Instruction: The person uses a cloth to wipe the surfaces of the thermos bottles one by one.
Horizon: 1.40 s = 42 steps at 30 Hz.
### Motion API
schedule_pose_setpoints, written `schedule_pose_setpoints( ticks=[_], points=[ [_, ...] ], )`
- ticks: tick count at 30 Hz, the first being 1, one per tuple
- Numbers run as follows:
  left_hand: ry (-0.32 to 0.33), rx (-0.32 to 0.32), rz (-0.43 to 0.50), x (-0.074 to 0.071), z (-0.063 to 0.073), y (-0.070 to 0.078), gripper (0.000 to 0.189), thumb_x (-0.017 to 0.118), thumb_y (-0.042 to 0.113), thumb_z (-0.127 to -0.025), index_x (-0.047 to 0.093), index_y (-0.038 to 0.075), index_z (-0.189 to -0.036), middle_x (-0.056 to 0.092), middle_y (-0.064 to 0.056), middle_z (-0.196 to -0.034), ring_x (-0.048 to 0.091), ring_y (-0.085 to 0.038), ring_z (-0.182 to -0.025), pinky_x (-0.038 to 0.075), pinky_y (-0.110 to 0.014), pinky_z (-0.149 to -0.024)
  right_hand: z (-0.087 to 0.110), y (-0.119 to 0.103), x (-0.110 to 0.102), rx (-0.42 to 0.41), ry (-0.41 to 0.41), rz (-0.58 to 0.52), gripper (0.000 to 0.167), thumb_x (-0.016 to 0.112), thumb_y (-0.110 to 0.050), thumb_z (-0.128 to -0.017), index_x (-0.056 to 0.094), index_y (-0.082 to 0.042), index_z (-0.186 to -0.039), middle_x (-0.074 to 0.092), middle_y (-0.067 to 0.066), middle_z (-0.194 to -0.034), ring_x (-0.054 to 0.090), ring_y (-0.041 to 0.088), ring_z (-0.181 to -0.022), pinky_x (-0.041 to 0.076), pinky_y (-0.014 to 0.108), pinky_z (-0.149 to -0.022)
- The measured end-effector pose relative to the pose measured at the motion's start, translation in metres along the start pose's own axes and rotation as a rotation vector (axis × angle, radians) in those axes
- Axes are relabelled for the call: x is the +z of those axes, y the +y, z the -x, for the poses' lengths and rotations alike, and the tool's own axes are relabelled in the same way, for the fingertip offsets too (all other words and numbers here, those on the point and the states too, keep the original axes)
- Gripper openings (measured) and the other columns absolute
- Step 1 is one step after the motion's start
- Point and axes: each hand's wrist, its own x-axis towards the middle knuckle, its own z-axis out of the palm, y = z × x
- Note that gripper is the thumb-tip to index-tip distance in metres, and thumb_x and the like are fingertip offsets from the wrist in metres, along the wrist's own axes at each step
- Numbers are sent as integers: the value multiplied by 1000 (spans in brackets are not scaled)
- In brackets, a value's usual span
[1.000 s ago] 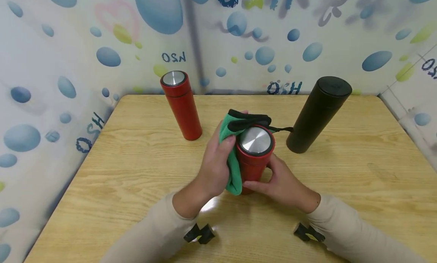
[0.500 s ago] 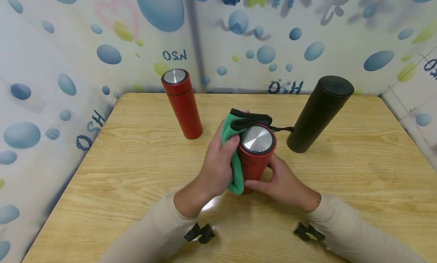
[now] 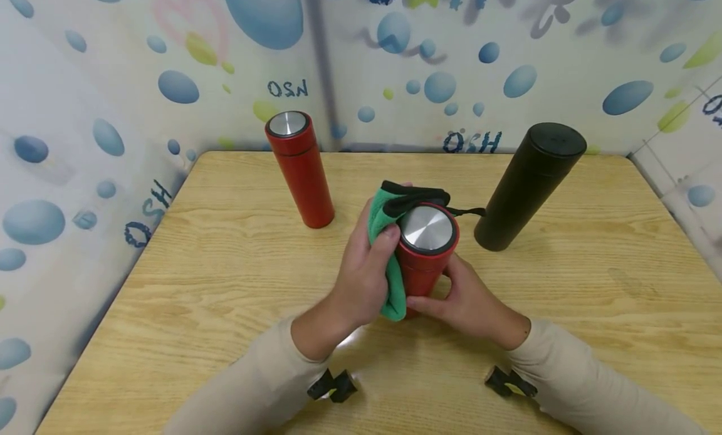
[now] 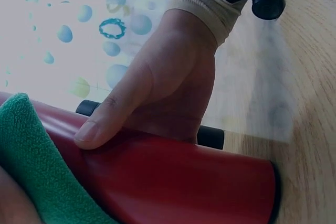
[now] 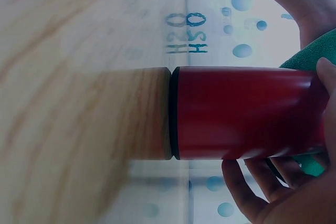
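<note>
Red bottle [image 3: 424,275], near ctr: we gripped its body w/ R hand [image 3: 470,300], held green cloth [image 3: 397,294] agst its left w/ L hand [image 3: 363,278].

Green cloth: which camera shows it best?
The head view shows the green cloth most fully, black edge included, between the left hand and red bottle. The left wrist view shows a cropped part against the bottle; the right wrist view, bits behind it.
</note>
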Motion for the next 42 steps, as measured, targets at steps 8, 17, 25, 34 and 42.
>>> schedule_pose_setpoints(
  ticks=[8, 17, 25, 34, 42],
  points=[
    [37, 37, -9, 4, 1, -10, 51, 36, 24, -100, 36, -1, -144, 54, -20, -134, 53, -25, -124, 43, -44, -110, 0, 1, -1, 7, -2, -14, 67, 82, -13, -81, 47, -15, -138, 60, -1, -133, 56, 12, -122, 44, 25, -105],
    [66, -26, -66, 3, 4, -13, 46, 30, 22, -102, 40, 0, -141, 56, -18, -130, 53, -22, -122, 44, -41, -109, -1, -3, -2, 5, 13, 3, 68, 83, -12, -80, 48, -13, -138, 61, 0, -133, 58, 13, -121, 47, 29, -104],
    [53, 23, -16, -1, 2, -8, 54, 26, 23, -100, 36, 3, -149, 56, -19, -135, 55, -25, -124, 46, -45, -107, -2, -5, -1, 6, -12, 1, 68, 83, -16, -81, 47, -19, -140, 60, -3, -135, 56, 13, -125, 45, 35, -107],
    [80, 40, 11, 6, 3, -15, 54, 26, 22, -100, 33, 2, -150, 52, -18, -138, 51, -25, -129, 43, -44, -111, -2, -5, -2, 16, 15, 20, 70, 83, -16, -80, 46, -17, -139, 60, -1, -134, 57, 14, -122, 47, 32, -104],
    [100, 13, -2, 9, 5, -22, 52, 25, 23, -102, 34, 2, -148, 53, -18, -136, 50, -23, -127, 42, -41, -112, 1, -5, -3, 47, 38, 30, 73, 84, -16, -79, 45, -14, -140, 59, 1, -135, 58, 17, -121, 49, 41, -100]
  ],
)
